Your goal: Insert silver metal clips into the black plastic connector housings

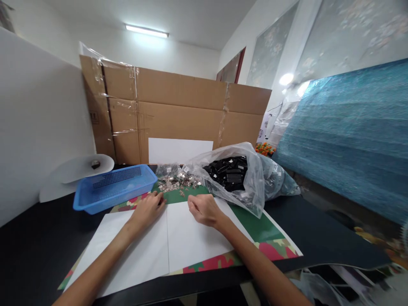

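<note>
My left hand [151, 206] rests palm down over the upper edge of the left white sheet [134, 259]. Its fingers are loosely bent and a little apart, with nothing visible in them. On the right white sheet [197, 246] lies my right hand [204, 209], curled into a fist; no object shows in it. Just beyond both hands is a pile of small shiny metal pieces [174, 182]. To the right of the pile, a clear plastic bag [255, 187] lies with its mouth open, showing several black items [231, 174] inside.
A blue plastic basket [119, 199] stands at the left. Under the sheets lies a green mat [264, 225] with a camouflage border, on a black table [299, 225]. Tall cardboard [181, 110] closes off the back. Blue sheeting [350, 140] rises at the right.
</note>
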A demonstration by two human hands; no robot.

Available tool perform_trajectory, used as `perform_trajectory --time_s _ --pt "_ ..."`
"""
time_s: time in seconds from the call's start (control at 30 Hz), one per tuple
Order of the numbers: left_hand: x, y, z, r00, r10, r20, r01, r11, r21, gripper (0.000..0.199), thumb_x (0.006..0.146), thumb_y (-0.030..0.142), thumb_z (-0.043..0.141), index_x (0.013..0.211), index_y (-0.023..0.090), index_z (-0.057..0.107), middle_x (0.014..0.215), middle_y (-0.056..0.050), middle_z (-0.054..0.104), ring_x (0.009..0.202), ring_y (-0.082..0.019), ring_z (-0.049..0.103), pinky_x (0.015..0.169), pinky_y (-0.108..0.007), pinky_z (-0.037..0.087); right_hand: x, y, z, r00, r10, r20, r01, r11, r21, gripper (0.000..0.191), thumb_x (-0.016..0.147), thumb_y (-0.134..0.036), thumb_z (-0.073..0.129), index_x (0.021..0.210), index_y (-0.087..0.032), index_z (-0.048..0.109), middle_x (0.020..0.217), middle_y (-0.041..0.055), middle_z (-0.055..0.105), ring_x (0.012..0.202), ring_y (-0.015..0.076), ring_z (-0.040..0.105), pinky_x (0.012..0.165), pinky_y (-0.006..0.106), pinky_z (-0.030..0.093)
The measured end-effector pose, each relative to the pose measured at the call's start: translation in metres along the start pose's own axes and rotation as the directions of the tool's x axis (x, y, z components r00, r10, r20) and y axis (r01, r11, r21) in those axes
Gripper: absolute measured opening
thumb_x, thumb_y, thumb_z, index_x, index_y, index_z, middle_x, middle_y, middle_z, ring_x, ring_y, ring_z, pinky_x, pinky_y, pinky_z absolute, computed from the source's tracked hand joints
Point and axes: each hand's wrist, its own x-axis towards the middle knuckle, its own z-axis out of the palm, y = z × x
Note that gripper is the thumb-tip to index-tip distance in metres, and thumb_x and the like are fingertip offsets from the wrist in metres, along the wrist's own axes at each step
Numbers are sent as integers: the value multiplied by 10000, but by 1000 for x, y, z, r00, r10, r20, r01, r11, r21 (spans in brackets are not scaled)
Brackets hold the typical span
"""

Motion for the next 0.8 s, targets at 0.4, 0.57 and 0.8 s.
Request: perform_trajectory --time_s 0.4,0.57,0.8 --pt "13 -1 30 991 64 -114 -67 998 -17 285 1045 392 584 1156 145 672 1101 -78 721 994 -220 707 911 -438 587 1 13 27 997 56 43 -58 997 42 210 1050 -342 630 985 -150 684 936 20 695 826 154 675 814 348 587" --pt "18 5 27 980 142 -139 -151 987 -55 287 1026 376 622 1201 155 677 1178 -90 721 1086 -243 699 988 -485 569 0 18 39 997 79 21 -80 994 70 199 1047 -331 635 1132 -159 684 1122 65 701 986 196 690 907 408 592" --pt "57 -50 -33 963 -103 -250 54 979 -197 289 1025 377 623 1200 152 670 1168 -88 714 1044 -235 703 934 -462 592 -3 31 42 994 56 92 -67 990 124 192 1042 -329 649 1070 -143 689 1021 43 712 878 166 701 819 354 612"
